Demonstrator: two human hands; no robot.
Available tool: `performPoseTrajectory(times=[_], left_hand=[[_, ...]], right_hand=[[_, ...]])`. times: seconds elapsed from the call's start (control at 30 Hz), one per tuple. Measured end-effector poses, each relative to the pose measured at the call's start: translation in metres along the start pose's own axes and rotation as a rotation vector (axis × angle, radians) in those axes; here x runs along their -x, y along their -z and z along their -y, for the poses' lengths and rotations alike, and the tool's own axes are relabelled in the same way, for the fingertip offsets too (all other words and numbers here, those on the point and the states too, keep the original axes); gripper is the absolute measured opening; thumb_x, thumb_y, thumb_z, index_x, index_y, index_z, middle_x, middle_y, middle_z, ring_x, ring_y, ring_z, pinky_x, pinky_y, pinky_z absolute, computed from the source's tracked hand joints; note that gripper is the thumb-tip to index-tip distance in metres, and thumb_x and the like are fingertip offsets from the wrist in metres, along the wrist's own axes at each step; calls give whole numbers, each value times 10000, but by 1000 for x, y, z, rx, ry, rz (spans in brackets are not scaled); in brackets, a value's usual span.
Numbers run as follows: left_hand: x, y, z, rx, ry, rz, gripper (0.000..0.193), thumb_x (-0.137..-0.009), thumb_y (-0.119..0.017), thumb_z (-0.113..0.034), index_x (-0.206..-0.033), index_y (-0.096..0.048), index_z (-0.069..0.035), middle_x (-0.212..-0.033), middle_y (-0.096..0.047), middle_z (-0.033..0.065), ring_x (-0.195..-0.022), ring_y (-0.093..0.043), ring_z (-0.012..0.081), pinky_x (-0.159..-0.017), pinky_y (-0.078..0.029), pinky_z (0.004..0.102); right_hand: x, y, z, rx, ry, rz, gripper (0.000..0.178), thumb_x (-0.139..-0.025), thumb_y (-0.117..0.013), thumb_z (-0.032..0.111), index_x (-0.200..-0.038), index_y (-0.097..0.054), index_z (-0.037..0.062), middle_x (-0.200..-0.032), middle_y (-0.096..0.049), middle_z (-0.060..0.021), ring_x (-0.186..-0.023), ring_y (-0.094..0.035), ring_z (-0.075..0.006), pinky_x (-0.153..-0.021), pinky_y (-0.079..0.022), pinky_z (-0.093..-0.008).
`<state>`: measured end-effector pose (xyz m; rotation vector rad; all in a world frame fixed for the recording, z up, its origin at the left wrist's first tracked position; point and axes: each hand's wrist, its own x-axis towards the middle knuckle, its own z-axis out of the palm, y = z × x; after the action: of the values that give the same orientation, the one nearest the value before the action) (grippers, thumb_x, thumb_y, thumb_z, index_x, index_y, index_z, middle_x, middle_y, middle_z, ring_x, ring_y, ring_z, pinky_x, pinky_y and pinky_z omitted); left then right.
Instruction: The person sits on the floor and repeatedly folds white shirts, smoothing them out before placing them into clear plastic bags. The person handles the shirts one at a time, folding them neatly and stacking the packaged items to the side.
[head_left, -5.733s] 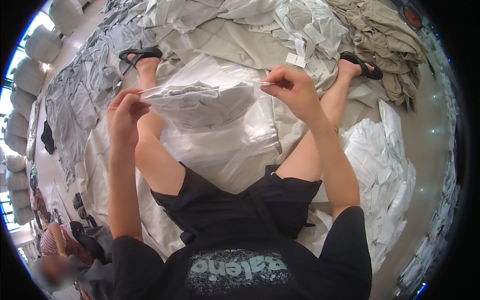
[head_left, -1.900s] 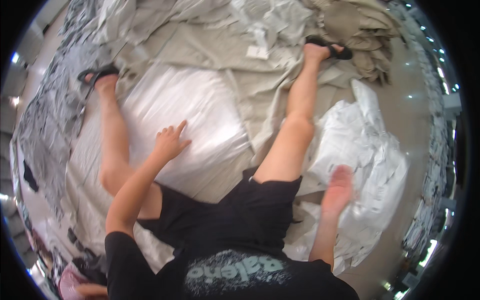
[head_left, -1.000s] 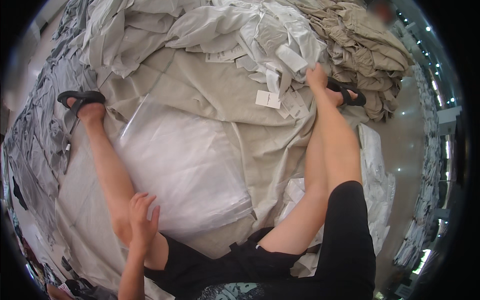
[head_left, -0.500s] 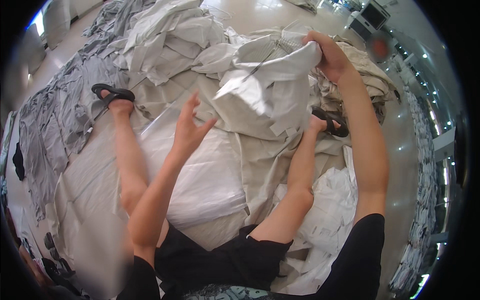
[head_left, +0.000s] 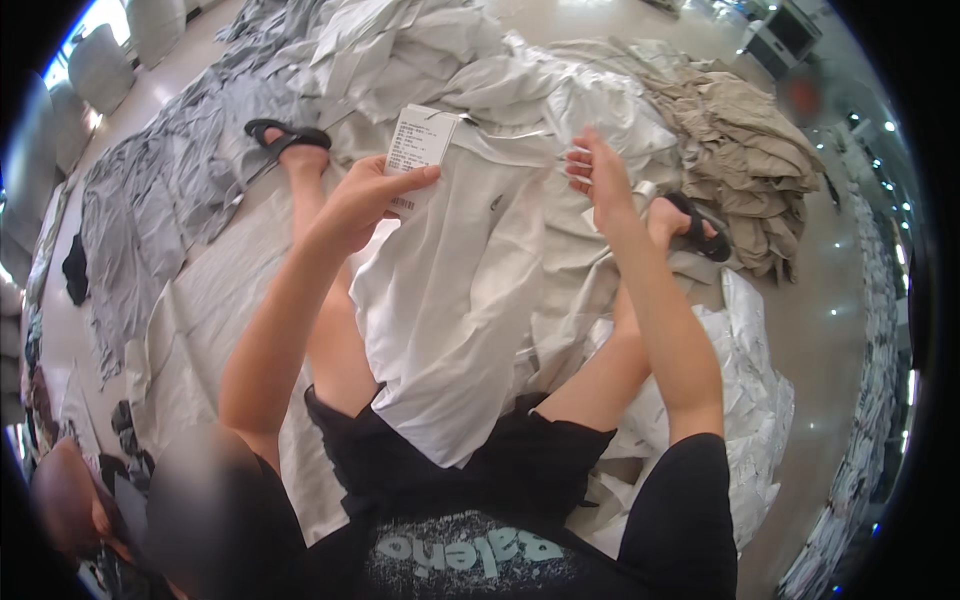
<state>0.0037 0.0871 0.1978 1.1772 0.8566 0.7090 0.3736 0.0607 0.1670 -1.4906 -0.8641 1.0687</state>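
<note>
A pale off-white garment [head_left: 450, 290], which looks like drawstring trousers, lies spread between my legs, its lower end over my lap. It bears a small dark mark near its upper part. My left hand [head_left: 365, 205] is closed on a white hang tag [head_left: 420, 140] with printed lines, pinching it between thumb and fingers at the garment's upper left. To the right of the garment's top, my right hand [head_left: 603, 185] is raised with its fingers apart and slightly bent, holding nothing.
Grey clothes [head_left: 180, 200] are heaped along the left, white ones [head_left: 400, 45] at the far side, and beige ones [head_left: 740, 150] at the far right. Crumpled clear plastic bags [head_left: 720, 400] lie beside my right leg. A blurred person [head_left: 80, 500] shows at lower left.
The garment, held up by my right hand before, now lies spread towards me, covering the plastic-wrapped stack. My right hand has let go and lowered; my left hand has taken the tag.
</note>
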Motion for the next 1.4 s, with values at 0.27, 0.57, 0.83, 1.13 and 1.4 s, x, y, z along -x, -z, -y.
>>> performPoseTrajectory(times=[0.27, 0.57, 0.83, 1.13, 1.4], left_hand=[[24, 41, 76, 81, 23, 114, 629, -986, -821, -284, -1496, -554, -30, -1373, -690, 97, -1185, -678, 178, -1028, -539, 346], [7, 94, 147, -587, 332, -85, 801, -843, -923, -472, -1406, -630, 17, -1024, -640, 45, -769, -578, 135, -657, -466, 308], [31, 210, 18, -549, -194, -332, 357, -1023, -805, -284, -1266, -773, -24, -1111, -790, 13, -941, -709, 84, -883, -566, 273], [48, 182, -74, -1061, -904, -972, 334, -1054, -590, -39, -1353, -736, -70, -1155, -793, 134, -1014, -755, 217, -940, -564, 357], [133, 173, -116, -1510, -1180, -932, 381, -987, -683, 7, -1322, -744, -163, -978, -799, 117, -862, -790, 215, -802, -609, 351]], right_hand=[[72, -124, -123, 804, -9, 135, 984, -944, -635, 802, -1424, -586, -55, -1213, -768, -239, -1106, -761, -368, -994, -578, -454], [9, -53, -202, 1040, 76, 192, 469, -956, -792, 449, -1033, -790, -14, -1056, -803, -210, -983, -777, -336, -864, -594, -495], [-20, 77, 45, -47, 107, 96, 324, -1021, -804, 377, -1172, -773, 91, -1079, -786, -10, -929, -720, -114, -813, -555, -277], [0, 141, 154, -36, 578, 61, 316, -1103, -687, 199, -1392, -732, 78, -1295, -754, -12, -1141, -690, -100, -986, -530, -255], [26, 218, 144, 128, 719, -243, 387, -1124, -674, 329, -1354, -729, 23, -1185, -761, 7, -1017, -682, -73, -885, -536, -240]])
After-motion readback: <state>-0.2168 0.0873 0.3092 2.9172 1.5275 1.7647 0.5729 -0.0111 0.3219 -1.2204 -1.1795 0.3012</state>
